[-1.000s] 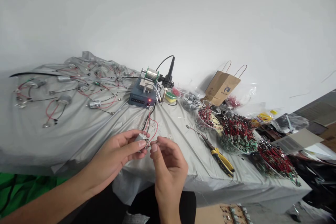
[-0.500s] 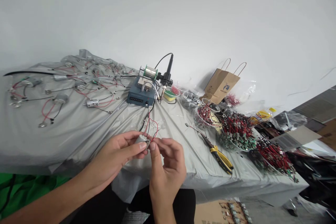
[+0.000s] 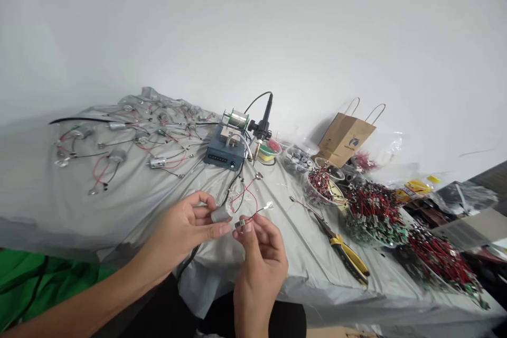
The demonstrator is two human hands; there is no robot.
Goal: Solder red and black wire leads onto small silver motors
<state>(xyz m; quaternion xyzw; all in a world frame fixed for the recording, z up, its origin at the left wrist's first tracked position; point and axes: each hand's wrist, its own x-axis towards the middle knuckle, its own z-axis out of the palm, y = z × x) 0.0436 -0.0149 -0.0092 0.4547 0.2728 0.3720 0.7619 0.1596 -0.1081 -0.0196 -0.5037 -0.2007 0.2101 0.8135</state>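
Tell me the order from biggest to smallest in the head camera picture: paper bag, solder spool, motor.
1. Paper bag
2. Solder spool and motor: these look about alike, and the motor is nearer the camera, so I can't rank them.

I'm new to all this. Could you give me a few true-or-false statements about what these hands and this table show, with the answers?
1. The left hand holds a small silver motor. True.
2. The right hand grips the soldering iron. False: the iron stands in its holder on the blue soldering station, and the right hand pinches a thin wire.
3. Yellow-handled pliers lie on the grey sheet. True.
4. The brown paper bag lies flat on the sheet. False: it stands upright beyond the bowls.
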